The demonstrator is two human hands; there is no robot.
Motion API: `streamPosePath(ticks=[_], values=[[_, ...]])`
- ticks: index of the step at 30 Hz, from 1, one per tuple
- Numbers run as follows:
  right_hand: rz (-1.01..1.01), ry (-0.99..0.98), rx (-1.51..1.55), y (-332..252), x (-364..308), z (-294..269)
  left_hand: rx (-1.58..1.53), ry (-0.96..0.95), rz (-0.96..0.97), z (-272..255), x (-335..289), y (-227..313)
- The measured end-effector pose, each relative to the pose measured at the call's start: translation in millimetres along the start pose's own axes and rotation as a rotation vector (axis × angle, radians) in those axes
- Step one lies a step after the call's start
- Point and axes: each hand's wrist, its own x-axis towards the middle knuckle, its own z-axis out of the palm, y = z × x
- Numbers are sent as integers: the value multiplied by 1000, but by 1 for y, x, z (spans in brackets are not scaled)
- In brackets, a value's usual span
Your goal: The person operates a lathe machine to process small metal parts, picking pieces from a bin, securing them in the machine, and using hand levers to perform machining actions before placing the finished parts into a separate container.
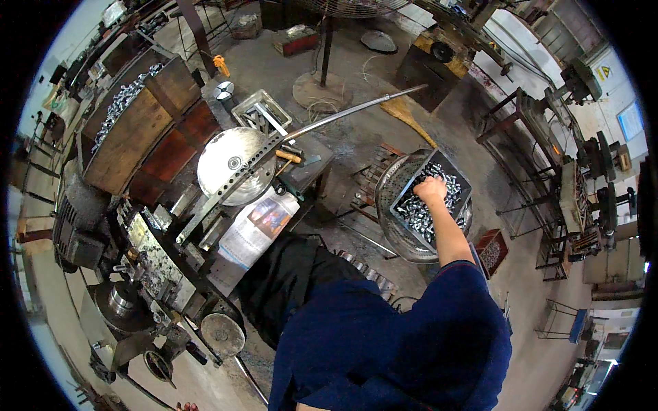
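Observation:
My right hand reaches down into a dark rectangular tray heaped with small shiny metal parts. Its fingers are bent and closed among the parts; which of them it grips is hidden. The tray rests tilted on a large round perforated metal basin. Only the fingertips of my left hand show at the lower edge, beside the machine, and whether they hold anything is hidden.
On the left stands a machine with a round metal disc and a long lever. A newspaper lies beside the disc. Behind is a wooden bin of metal parts. A broom and a red box flank the basin.

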Motion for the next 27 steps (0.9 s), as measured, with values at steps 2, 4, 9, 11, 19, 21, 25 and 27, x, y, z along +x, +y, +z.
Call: streamPosePath(ticks=[2, 4, 9, 11, 19, 21, 25, 27], values=[[-61, -38, -59, -7, -18, -17, -8, 10, -85, -5, 11, -24], [-43, -19, -42, -7, -13, -9, -23, 9, -149, -9, 22, -42], [30, -113, 9, -11, -10, -21, -84, 0, -284, -22, 49, -84], [27, 8, 116, 1, -8, -13, -120, -10, -328, -28, 60, -100], [-674, -194, 1810, -55, -69, -117, -380, -20, -452, -105, 94, -186], [-922, -289, 1871, -91, -95, -155, -485, -94, -445, -141, 117, -213], [-1391, -284, 1451, -195, -149, -174, -95, -87, -309, -122, 108, -173], [-1523, -427, 1302, -254, -201, -169, 105, 27, -163, -100, 93, -142]])
